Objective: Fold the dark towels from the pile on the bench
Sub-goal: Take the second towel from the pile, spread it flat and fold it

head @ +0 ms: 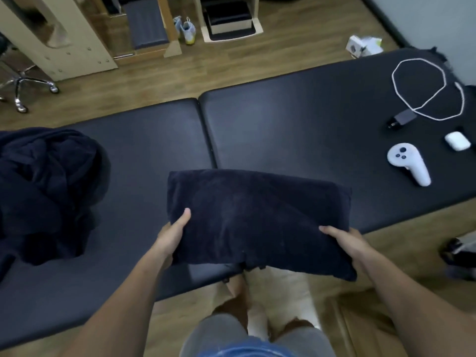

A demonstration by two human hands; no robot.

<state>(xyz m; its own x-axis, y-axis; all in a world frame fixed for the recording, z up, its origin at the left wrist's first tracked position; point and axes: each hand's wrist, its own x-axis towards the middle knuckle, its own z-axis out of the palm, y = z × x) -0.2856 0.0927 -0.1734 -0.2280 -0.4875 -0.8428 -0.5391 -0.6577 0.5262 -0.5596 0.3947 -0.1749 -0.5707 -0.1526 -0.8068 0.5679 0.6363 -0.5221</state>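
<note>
A long black padded tabletop runs across the view, split by a seam near the middle. On its left end lies a rumpled pile of dark towels. Over the near edge, just right of the seam, a folded towel is held as a flat rectangle, its far part over the tabletop and its near edge hanging past it. The left hand grips the towel's left side and the right hand its right side, each with the thumb pressed on top and the fingers tucked beneath the cloth, out of sight. Well apart, at the right end, lie a looped white cable, a white controller, a black charger and a small white case.
</note>
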